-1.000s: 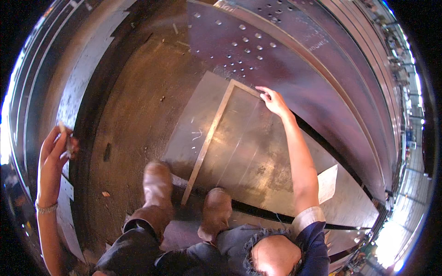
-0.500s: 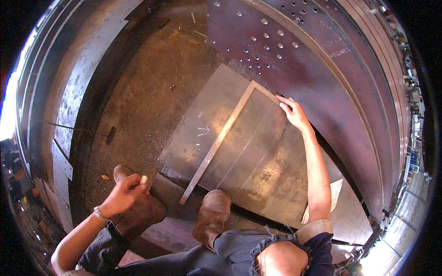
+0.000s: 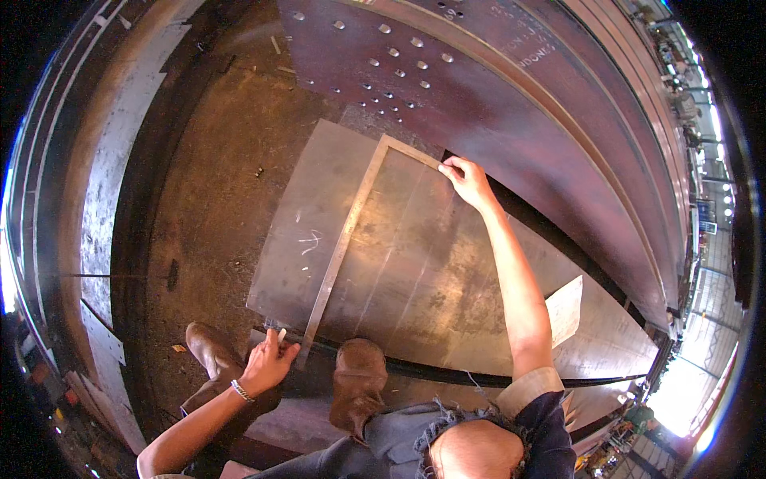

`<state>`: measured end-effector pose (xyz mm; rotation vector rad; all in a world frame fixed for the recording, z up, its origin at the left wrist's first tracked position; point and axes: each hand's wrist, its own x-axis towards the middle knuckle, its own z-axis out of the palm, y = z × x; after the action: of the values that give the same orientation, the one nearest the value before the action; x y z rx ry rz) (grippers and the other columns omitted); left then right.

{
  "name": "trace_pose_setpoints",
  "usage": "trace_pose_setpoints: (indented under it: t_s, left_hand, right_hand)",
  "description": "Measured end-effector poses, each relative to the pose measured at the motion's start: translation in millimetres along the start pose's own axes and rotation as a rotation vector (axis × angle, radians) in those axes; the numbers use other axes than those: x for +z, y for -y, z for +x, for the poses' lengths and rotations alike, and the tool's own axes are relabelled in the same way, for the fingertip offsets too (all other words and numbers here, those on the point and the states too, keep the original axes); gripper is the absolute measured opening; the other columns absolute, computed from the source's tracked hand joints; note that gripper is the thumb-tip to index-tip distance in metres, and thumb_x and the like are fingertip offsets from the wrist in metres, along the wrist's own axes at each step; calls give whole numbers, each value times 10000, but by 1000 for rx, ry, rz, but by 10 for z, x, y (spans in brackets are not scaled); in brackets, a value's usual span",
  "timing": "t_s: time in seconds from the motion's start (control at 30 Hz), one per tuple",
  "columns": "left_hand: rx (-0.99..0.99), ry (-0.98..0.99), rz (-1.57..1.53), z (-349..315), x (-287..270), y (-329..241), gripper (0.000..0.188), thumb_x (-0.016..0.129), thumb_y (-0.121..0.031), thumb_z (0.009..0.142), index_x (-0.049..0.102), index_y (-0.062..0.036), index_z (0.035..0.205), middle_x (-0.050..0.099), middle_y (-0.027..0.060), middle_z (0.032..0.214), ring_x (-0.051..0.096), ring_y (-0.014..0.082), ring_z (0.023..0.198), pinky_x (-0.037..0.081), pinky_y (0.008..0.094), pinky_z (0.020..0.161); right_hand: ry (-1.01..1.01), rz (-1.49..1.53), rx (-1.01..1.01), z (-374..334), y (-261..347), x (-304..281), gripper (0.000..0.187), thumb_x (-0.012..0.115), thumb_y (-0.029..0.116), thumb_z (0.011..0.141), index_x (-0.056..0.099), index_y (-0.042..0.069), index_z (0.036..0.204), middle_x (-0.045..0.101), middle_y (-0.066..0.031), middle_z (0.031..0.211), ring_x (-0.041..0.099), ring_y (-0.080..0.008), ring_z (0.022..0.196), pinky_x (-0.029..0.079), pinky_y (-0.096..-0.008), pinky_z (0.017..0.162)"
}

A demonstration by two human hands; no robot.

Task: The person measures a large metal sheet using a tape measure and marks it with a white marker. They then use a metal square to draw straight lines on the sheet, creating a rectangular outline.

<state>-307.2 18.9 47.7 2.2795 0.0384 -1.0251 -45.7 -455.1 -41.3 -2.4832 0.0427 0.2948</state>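
A flat metal framing square lies on a grey steel plate, its long arm reaching toward me and past the plate's near edge. My right hand pinches the end of its short arm at the plate's far edge. In my left hand is a short whitish stick of chalk, held between the fingers beside the near end of the long arm. Faint straight lines and a few white chalk marks show on the plate.
Beyond the plate lies a large reddish-brown steel sheet with many drilled holes. A white paper rests on the plate at right. My brown boots stand at its near edge. Long metal pieces line the left side.
My left hand has moved right and forward with the chalk, to the near end of the square. The view has shifted; my right hand stays at the short arm.
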Motion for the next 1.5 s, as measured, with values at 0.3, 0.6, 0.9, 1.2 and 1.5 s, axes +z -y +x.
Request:
trace_pose_setpoints:
  t_s: [0.3, 0.6, 0.9, 1.2, 1.5]
  left_hand:
    - [92, -93, 72, 45, 212, 173, 329, 701, -156, 811, 452, 15, 940, 649, 214, 762, 633, 449, 735, 486, 535, 658]
    - [52, -63, 49, 82, 203, 175, 276, 713, -122, 772, 512, 3, 913, 667, 198, 779, 655, 419, 756, 511, 507, 674]
    - [37, -48, 45, 51, 163, 156, 257, 716, -124, 768, 526, -2, 890, 664, 197, 767, 656, 412, 757, 510, 494, 669]
    - [74, -25, -25, 86, 197, 247, 245, 709, -136, 789, 536, -11, 910, 673, 185, 793, 657, 411, 784, 514, 488, 684]
    - [38, 12, -27, 110, 136, 136, 290, 750, -167, 773, 535, -9, 886, 673, 169, 780, 666, 387, 775, 509, 465, 671]
  right_hand:
    - [117, 53, 43, -29, 87, -173, 385, 660, 337, 913, 692, 25, 1135, 681, -161, 1170, 646, -268, 1089, 486, -365, 942]
    - [-69, -91, -144, -163, 79, -26, 310, 558, 182, 968, 646, 196, 1264, 634, -143, 868, 607, -262, 781, 475, -372, 764]
    - [96, -25, -33, -161, 119, -102, 331, 517, 165, 999, 602, 151, 1318, 657, -147, 1218, 592, -275, 1156, 417, -349, 1003]
    - [161, 17, 18, -132, 37, -151, 331, 531, 174, 994, 602, 130, 1315, 599, -115, 1335, 529, -236, 1269, 364, -362, 1092]
    - [151, -13, 52, -112, 76, -163, 332, 522, 132, 990, 606, 163, 1310, 620, -108, 1305, 593, -248, 1193, 435, -362, 1016]
